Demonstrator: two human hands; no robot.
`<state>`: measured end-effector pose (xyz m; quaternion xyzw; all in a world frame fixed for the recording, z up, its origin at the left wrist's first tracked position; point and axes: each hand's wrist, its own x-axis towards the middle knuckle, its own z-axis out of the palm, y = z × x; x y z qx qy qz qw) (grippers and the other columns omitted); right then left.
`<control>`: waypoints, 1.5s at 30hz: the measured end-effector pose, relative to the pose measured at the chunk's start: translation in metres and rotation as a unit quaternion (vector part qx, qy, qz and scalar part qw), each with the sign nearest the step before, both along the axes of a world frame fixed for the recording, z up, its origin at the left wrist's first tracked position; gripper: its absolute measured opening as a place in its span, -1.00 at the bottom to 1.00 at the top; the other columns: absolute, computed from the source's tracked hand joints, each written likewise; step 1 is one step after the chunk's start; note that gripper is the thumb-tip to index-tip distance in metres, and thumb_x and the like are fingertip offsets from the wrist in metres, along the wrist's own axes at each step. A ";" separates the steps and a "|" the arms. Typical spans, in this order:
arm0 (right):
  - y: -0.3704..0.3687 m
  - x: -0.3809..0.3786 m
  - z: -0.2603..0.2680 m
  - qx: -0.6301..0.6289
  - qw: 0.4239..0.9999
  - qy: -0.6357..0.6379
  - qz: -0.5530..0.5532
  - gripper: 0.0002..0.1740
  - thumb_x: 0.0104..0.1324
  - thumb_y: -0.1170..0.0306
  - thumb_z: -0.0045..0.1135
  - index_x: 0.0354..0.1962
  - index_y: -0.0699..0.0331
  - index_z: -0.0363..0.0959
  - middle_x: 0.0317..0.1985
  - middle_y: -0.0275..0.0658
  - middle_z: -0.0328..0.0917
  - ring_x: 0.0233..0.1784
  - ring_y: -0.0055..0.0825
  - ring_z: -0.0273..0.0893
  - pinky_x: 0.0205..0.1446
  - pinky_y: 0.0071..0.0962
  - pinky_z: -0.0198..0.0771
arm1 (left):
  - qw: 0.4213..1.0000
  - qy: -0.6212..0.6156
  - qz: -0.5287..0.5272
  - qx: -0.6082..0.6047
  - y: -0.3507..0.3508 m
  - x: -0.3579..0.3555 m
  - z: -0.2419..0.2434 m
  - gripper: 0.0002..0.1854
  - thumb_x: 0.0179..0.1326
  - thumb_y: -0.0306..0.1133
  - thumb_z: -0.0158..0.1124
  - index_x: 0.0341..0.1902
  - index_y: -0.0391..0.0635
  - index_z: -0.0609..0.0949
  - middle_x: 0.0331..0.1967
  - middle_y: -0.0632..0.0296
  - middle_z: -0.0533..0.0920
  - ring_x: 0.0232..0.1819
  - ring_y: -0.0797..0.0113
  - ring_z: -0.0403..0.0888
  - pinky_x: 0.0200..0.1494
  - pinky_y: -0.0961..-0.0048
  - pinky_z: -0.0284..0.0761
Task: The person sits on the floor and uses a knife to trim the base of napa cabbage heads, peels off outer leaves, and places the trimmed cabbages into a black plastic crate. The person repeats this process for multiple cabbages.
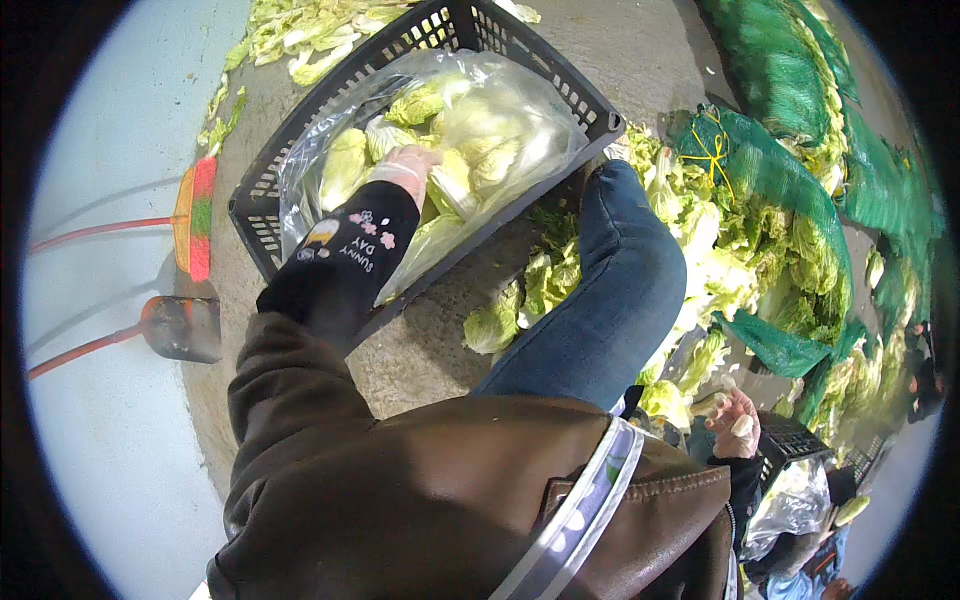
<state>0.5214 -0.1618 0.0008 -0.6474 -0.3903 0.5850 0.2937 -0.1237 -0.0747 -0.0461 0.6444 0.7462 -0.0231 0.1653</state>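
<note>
My left hand [409, 166], in a thin translucent glove, reaches among peeled napa cabbage heads [345, 169] in a clear plastic bag [544, 142] lining a black plastic crate [281, 146]. It touches the heads, but its fingertips are partly hidden, so its grip is unclear. A black printed sleeve cover is on that forearm. At the lower right, beyond the brown jacket, my right hand [735, 425] is raised with bent fingers beside loose cabbage leaves [667, 401]. A small pale piece shows at its fingers; whether it is held cannot be told.
Green mesh sacks [784, 161] of cabbage lie at the right, one tied with yellow string [709, 156]. Trimmed leaves [300, 30] cover floor patches. A broom [196, 217] and dustpan [181, 328] are by the left wall. Another crate [791, 442] and a person [806, 574] are at the lower right.
</note>
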 end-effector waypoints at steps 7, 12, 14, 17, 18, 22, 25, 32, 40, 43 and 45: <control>-0.011 0.000 -0.004 -0.018 0.983 0.185 -0.015 -0.64 0.28 0.22 -0.13 -0.03 0.21 0.31 -0.35 -0.29 0.46 -0.37 -0.44 0.43 -0.40 -0.38 0.36 | 0.995 0.025 0.072 0.071 0.013 -0.022 -0.078 -0.63 0.15 -0.32 0.00 0.05 -0.12 0.44 -0.04 -0.02 0.51 0.04 0.08 0.43 0.10 0.32 0.33; -0.031 0.053 -0.059 -0.162 0.931 0.239 -0.222 -0.68 0.28 0.16 -0.18 -0.22 0.24 0.30 -0.53 -0.34 0.28 -0.52 -0.47 0.28 -0.46 -0.43 0.21 | 0.976 -0.186 -0.112 -0.004 0.033 -0.085 -0.135 -0.50 -0.03 -0.43 0.26 0.06 -0.22 0.43 -0.04 0.08 0.53 0.00 0.19 0.48 0.09 0.31 0.38; -0.043 0.075 -0.082 -0.168 0.973 0.011 -0.155 -0.52 0.19 0.28 0.09 -0.01 0.39 0.29 -0.37 -0.17 0.50 -0.40 -0.40 0.49 -0.32 -0.42 0.43 | 0.978 -0.190 -0.085 -0.028 0.038 -0.099 -0.141 -0.52 0.00 -0.45 0.20 0.07 -0.20 0.42 -0.05 0.08 0.53 -0.01 0.20 0.48 0.08 0.32 0.37; -0.050 0.077 -0.119 -0.183 0.945 -0.257 -0.086 -0.62 0.11 0.27 0.19 -0.23 0.43 0.48 -0.35 -0.12 0.57 -0.35 -0.39 0.52 -0.22 -0.47 0.40 | 0.993 -0.091 -0.047 -0.063 0.037 -0.106 -0.131 -0.55 0.04 -0.48 0.12 0.09 -0.18 0.42 -0.08 0.08 0.53 -0.03 0.22 0.49 0.06 0.34 0.37; -0.056 0.076 -0.126 -0.185 0.945 -0.250 -0.096 -0.64 0.10 0.29 0.19 -0.25 0.43 0.50 -0.37 -0.12 0.57 -0.34 -0.38 0.52 -0.21 -0.48 0.40 | 0.994 -0.085 -0.021 -0.068 0.036 -0.104 -0.123 -0.55 0.05 -0.49 0.09 0.10 -0.17 0.42 -0.08 0.08 0.53 -0.04 0.23 0.49 0.06 0.35 0.37; -0.064 0.060 -0.153 -0.315 0.946 -0.044 -0.067 -0.67 0.08 0.28 0.18 -0.24 0.31 0.50 -0.41 -0.07 0.57 -0.36 -0.30 0.55 -0.28 -0.42 0.42 | 0.984 -0.156 0.076 -0.031 0.035 -0.074 -0.067 -0.57 0.11 -0.53 -0.02 0.12 -0.14 0.42 -0.11 0.07 0.54 -0.07 0.25 0.49 0.04 0.38 0.36; -0.071 0.053 -0.184 -0.394 0.917 -0.011 0.053 -0.67 0.09 0.24 0.15 -0.22 0.24 0.50 -0.39 -0.05 0.56 -0.34 -0.24 0.56 -0.28 -0.38 0.44 | 0.997 0.015 0.031 0.069 0.040 -0.011 0.009 -0.61 0.15 -0.61 -0.13 0.07 -0.16 0.45 -0.15 0.06 0.54 -0.09 0.31 0.50 0.01 0.40 0.39; -0.097 0.062 -0.281 -0.309 0.846 -0.385 0.200 -0.61 0.06 0.19 0.12 -0.18 0.21 0.49 -0.28 -0.03 0.55 -0.19 -0.20 0.53 -0.12 -0.35 0.41 | 0.933 -0.242 -0.045 0.263 0.076 0.212 0.109 -0.67 0.14 -0.62 -0.09 -0.01 -0.26 0.50 0.01 0.03 0.50 0.10 0.24 0.40 0.16 0.38 0.25; -0.099 0.062 -0.281 -0.358 0.831 -0.379 0.193 -0.52 0.05 0.12 0.04 -0.11 0.20 0.48 -0.01 -0.03 0.43 0.09 -0.19 0.37 0.15 -0.33 0.24 | 0.933 -0.164 -0.209 0.245 0.104 0.275 0.123 -0.77 0.15 -0.58 0.02 -0.12 -0.22 0.55 -0.10 0.15 0.53 -0.05 0.36 0.47 0.06 0.48 0.32; -0.092 0.060 -0.282 -0.381 0.829 -0.333 0.236 -0.46 0.10 0.02 -0.01 -0.09 0.23 0.45 0.01 -0.06 0.41 0.12 -0.23 0.33 0.16 -0.42 0.22 | 0.915 -0.181 -0.277 0.230 0.105 0.284 0.121 -0.78 0.12 -0.60 0.03 -0.16 -0.21 0.56 -0.13 0.12 0.56 -0.07 0.33 0.50 0.03 0.45 0.36; -0.089 0.061 -0.287 -0.308 0.846 -0.355 0.252 -0.51 0.11 0.02 0.02 -0.20 0.26 0.47 -0.17 -0.03 0.50 -0.12 -0.18 0.47 -0.06 -0.29 0.36 | 0.907 -0.230 -0.270 0.227 0.104 0.288 0.122 -0.79 0.11 -0.61 0.02 -0.20 -0.20 0.57 -0.16 0.12 0.58 -0.06 0.31 0.50 0.05 0.43 0.36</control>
